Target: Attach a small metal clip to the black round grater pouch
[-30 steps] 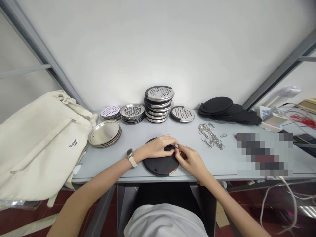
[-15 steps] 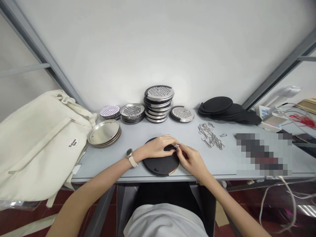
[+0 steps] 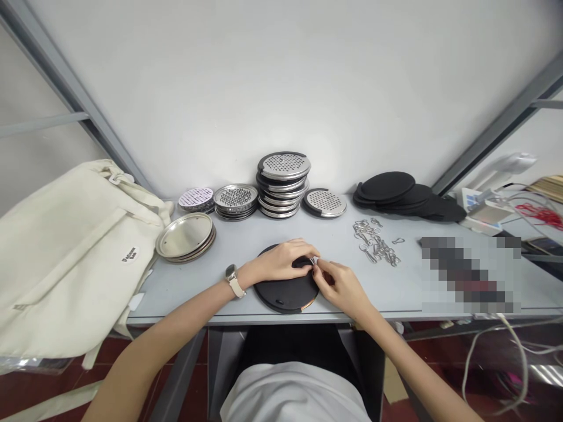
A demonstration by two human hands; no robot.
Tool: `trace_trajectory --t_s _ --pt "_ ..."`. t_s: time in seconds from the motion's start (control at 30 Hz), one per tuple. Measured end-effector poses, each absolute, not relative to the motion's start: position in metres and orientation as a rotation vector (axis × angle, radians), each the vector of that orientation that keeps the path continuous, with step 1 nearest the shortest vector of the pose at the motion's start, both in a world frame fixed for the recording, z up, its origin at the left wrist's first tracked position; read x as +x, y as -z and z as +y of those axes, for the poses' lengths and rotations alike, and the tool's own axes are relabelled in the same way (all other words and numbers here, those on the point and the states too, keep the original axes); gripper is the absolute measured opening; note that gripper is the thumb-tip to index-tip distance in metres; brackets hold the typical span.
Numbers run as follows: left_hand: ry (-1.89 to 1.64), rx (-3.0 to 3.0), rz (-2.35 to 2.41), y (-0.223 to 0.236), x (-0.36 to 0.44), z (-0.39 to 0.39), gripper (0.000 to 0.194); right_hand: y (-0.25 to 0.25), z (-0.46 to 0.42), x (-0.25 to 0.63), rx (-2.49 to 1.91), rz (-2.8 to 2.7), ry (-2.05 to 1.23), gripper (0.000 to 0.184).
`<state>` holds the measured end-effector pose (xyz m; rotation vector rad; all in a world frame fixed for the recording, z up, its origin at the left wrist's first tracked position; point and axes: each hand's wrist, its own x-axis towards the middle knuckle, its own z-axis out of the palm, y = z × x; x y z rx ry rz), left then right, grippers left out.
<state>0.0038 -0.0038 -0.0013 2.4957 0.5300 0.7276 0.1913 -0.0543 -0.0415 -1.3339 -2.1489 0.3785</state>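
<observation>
A black round disc [image 3: 288, 296] lies on the table in front of me, with a copper-coloured stretch along its near right rim and a small slot near its front. My left hand [image 3: 288, 261] rests over its far part, thumb and fingers curled to pinch at the right edge. My right hand [image 3: 341, 287] meets it there, fingertips closed round a small metal clip [image 3: 314, 260]. The fingers partly hide the clip, and I cannot tell whether it is hooked to the disc. Several similar metal clips [image 3: 376, 243] lie in a loose heap to the right.
Along the wall stand a tall stack of graters [image 3: 284, 167], a single grater [image 3: 326, 203], shorter grater stacks [image 3: 236, 199] and black round covers [image 3: 387, 186]. Shallow metal plates [image 3: 185, 235] sit at left beside a cream bag [image 3: 65, 252]. A blurred-out item [image 3: 466, 275] lies at right.
My right hand's fingers have shifted slightly at the disc's right edge, and a bit more of the metal clip shows between the hands. My left hand and the disc stay nearly still.
</observation>
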Motion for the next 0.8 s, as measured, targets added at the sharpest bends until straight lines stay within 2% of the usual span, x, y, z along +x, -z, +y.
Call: trace_trajectory --t_s 0.8 --pt "-0.737 2.483 0.604 0.0022 0.005 -0.0019 0.024 0.0404 -0.0522 0.1903 -1.347 -2.114 -0.392 0.022"
